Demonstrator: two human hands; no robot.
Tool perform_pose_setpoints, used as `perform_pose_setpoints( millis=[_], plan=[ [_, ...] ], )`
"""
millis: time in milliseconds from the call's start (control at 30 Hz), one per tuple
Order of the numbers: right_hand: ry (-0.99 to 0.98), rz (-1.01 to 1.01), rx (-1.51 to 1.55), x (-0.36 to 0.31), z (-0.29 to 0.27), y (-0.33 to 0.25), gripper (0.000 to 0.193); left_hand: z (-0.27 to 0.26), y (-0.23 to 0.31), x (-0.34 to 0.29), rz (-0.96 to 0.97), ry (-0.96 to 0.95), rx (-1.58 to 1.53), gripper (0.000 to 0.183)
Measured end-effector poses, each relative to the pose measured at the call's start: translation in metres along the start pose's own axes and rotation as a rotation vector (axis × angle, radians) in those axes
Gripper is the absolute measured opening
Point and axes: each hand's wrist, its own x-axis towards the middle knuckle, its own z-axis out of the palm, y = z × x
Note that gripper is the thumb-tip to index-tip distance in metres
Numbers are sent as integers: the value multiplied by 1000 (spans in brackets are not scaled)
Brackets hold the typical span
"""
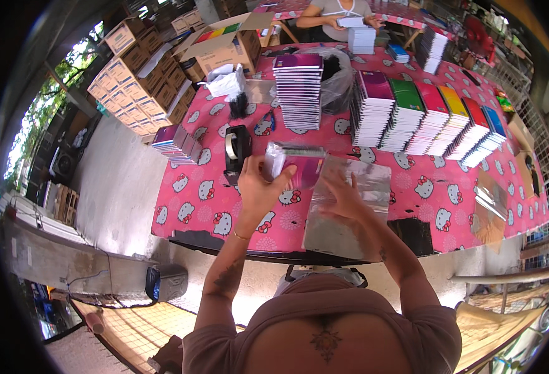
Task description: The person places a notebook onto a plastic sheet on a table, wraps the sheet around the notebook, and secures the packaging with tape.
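My left hand [260, 186] is closed on a small stack of purple notebooks [307, 169], gripping its left end; clear plastic shows around that end. Just right of it, my right hand [344, 198] is slightly blurred, its fingers apart with nothing visible in them. Beneath the right hand lies a pile of clear plastic sleeves [371, 181] at the table's near side. A black tape dispenser [237, 149] stands left of my left hand. Behind the held notebooks rises a tall stack of purple notebooks [298, 93].
Notebook stacks in several colours [405, 103] line the right side. A small purple stack [178, 143] sits at the left edge. Blue-handled scissors [264, 123] lie near the tape dispenser. Cardboard boxes [143, 87] are piled beyond. Across the table, a person [340, 12] handles light-blue pads.
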Motion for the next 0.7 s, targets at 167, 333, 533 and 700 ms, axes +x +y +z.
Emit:
perform_pose_setpoints(
  millis=[167,333,533,700],
  plan=[
    [-107,284,1585,14,-28,-28,70,37,-33,-69,-422,-174,-853,63],
    [-94,242,1111,-7,-55,-20,69,53,-65,-100,-372,-212,-660,81],
    [-83,300,1381,-43,-40,-11,87,81,-32,-77,-177,-499,-449,75],
    [358,404,878,-72,-29,42,88,73,-46,-75,-433,-336,-985,79]
  ],
)
